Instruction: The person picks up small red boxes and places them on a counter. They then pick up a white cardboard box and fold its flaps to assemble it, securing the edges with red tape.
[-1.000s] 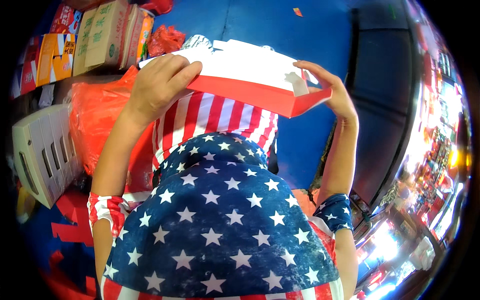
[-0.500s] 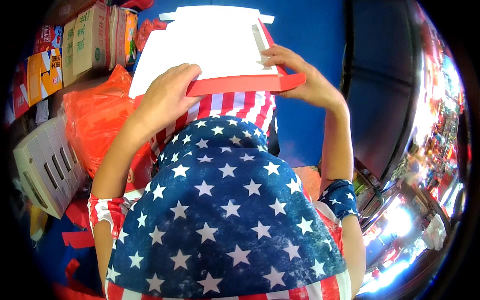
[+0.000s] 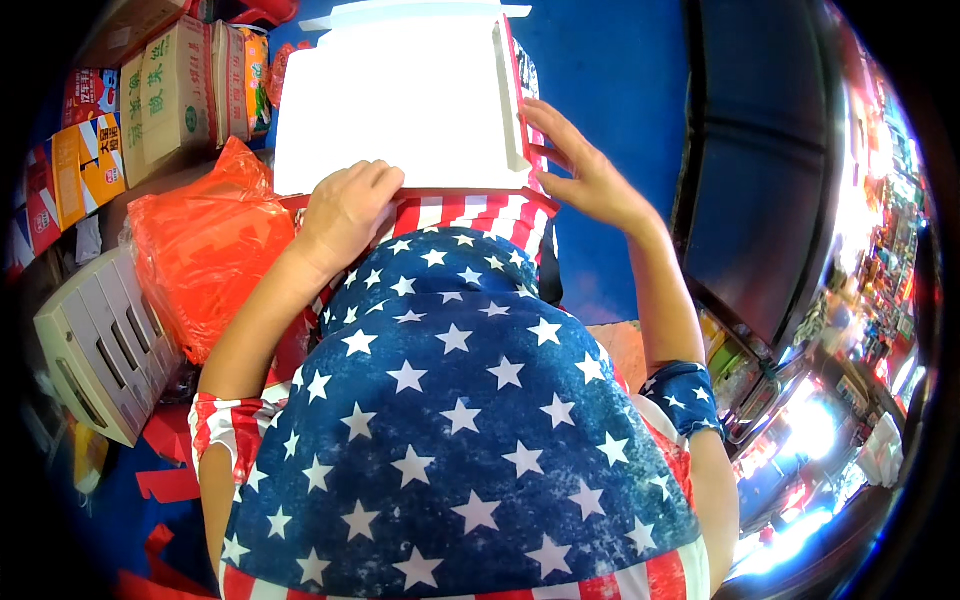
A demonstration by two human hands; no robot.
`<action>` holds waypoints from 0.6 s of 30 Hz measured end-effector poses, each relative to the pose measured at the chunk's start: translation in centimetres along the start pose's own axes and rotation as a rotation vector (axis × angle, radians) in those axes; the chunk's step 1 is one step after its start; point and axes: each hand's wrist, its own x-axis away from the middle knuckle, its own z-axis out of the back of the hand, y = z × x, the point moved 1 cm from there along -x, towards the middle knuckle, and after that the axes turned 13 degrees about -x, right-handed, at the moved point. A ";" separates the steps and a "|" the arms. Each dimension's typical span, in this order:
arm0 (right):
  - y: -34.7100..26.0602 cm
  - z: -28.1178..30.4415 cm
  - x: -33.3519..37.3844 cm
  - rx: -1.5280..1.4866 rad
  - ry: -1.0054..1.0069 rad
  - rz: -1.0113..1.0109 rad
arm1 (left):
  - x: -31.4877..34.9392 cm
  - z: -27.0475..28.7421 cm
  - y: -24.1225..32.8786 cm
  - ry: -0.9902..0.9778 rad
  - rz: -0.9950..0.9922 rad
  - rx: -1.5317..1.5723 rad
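A partly folded cardboard box [image 3: 400,110], white inside and red outside, rests across my lap. Its right side wall stands up, and a long flap sticks out at the far end. My left hand [image 3: 350,205] is closed at the near edge, its fingers bent over the rim; the thumb is mostly hidden. At the near right corner, my right hand [image 3: 585,170] has its fingers apart. They touch the outside of the right wall, with the thumb lower, beside the corner.
An orange-red plastic bag [image 3: 210,250] lies to the left, beside a grey slotted plastic case [image 3: 105,340]. Stacked cartons [image 3: 175,95] stand at the far left. Red scraps [image 3: 165,485] are on the blue floor [image 3: 620,90]. A dark panel [image 3: 755,200] rises on the right.
The near red flap, lifted earlier, has turned down out of sight. My right hand has let go of its end and shifted to the right wall. The box has turned slightly.
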 end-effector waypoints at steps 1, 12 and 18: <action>0.4 -0.3 0.2 -0.014 0.008 0.014 | 0.2 -0.4 0.1 0.023 -0.012 -0.051; 0.2 -1.7 0.3 -0.108 0.067 -0.026 | -0.1 -1.6 0.7 -0.036 0.058 0.048; -1.2 -2.3 -0.2 0.144 0.140 0.082 | 0.4 -2.4 0.2 0.021 0.051 0.048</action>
